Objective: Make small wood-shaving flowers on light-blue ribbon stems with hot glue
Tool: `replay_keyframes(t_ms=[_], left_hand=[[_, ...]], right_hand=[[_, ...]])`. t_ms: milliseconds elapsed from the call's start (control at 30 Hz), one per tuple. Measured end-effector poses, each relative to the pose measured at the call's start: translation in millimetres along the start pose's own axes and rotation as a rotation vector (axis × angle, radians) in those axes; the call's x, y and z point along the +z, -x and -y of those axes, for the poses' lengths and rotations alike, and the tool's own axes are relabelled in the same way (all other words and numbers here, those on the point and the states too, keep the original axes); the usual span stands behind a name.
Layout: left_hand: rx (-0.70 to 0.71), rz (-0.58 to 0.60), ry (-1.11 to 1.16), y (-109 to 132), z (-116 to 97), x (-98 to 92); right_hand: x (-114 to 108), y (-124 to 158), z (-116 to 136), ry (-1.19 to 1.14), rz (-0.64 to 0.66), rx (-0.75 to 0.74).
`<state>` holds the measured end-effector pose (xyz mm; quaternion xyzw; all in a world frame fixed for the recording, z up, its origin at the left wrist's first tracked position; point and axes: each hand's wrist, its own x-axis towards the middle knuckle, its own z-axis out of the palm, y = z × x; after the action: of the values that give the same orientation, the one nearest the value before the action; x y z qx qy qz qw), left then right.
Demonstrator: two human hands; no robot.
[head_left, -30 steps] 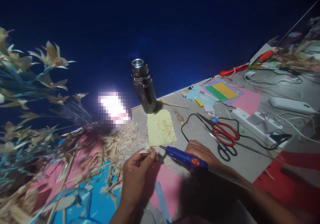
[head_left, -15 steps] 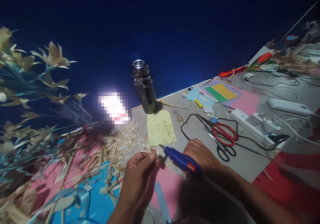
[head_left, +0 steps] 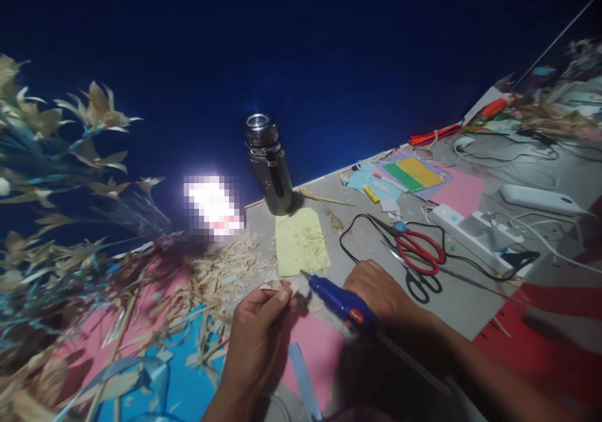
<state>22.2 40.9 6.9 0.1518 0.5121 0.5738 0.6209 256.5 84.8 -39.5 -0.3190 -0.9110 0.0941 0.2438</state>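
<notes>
My right hand [head_left: 379,293] grips a blue glue gun [head_left: 336,298] whose nozzle points left toward my other hand. My left hand [head_left: 258,328] pinches a small pale dried husk piece [head_left: 277,284] between thumb and fingertips, just at the gun's tip. Both hands hover over a pink sheet [head_left: 320,353] near the front of the grey table [head_left: 465,309]. A yellow paper [head_left: 300,242] with glue smears lies just beyond the gun's tip.
A steel flask [head_left: 269,165] stands behind the yellow paper. Red scissors [head_left: 416,249], a black cord and a white power strip [head_left: 475,227] lie right. Dried husk scraps [head_left: 221,271] and leafy stems [head_left: 56,221] fill the left. Coloured papers [head_left: 414,172] lie far back.
The glue gun and my right hand have shifted a little left and closer to the husk piece. My left hand stays almost in place.
</notes>
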Motion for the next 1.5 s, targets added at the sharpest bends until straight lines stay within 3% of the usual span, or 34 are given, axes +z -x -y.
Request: replay_keyframes(t_ms=[200,400,567,633,700,767,833,900,1000,1133,1233,1333,1500], left_hand=[[0.093,-0.026,-0.044,0.9,-1.8,-1.1],[0.091,0.002,-0.012,4.8,0.1,1.1],[0.069,0.026,0.032,11.0,-1.3,4.6],[0.073,0.030,0.039,12.5,-1.7,5.3],[0.074,0.040,0.035,13.7,-1.4,5.9],[0.074,0.051,0.030,14.9,-0.1,6.7],[0.070,0.070,0.019,16.5,1.9,7.4],[0.089,0.089,-0.008,18.4,4.3,7.5],[0.181,0.091,-0.086,21.2,8.5,5.6],[0.259,0.043,-0.199,22.0,12.5,0.9],[0.348,0.062,-0.271,20.8,9.5,-2.8],[0.493,0.061,-0.442,23.1,0.6,-5.6],[0.618,0.040,-0.574,35.2,-12.6,-9.7]], right_hand=[[-19.2,10.7,-15.5,0.034,-0.028,0.130],[-20.8,19.6,-25.0,0.205,0.068,0.248],[-26.9,23.7,-31.6,0.157,0.160,0.268],[-32.9,23.1,-25.4,0.126,0.126,0.258],[-35.8,18.3,-9.5,0.068,0.000,0.279],[-31.8,8.4,15.3,-0.092,-0.193,0.344],[-20.6,-5.9,44.0,-0.404,-0.343,0.469],[-5.6,-21.9,70.0,-0.824,-0.384,0.669],[13.0,-42.6,94.9,-1.320,-0.443,0.763],[18.8,-55.3,104.7,-1.574,-0.507,0.845],[12.0,-54.2,101.5,-1.578,-0.515,0.863],[0.4,-48.2,92.3,-1.429,-0.501,0.824],[-24.2,-43.2,80.6,-1.138,-0.308,0.711]])
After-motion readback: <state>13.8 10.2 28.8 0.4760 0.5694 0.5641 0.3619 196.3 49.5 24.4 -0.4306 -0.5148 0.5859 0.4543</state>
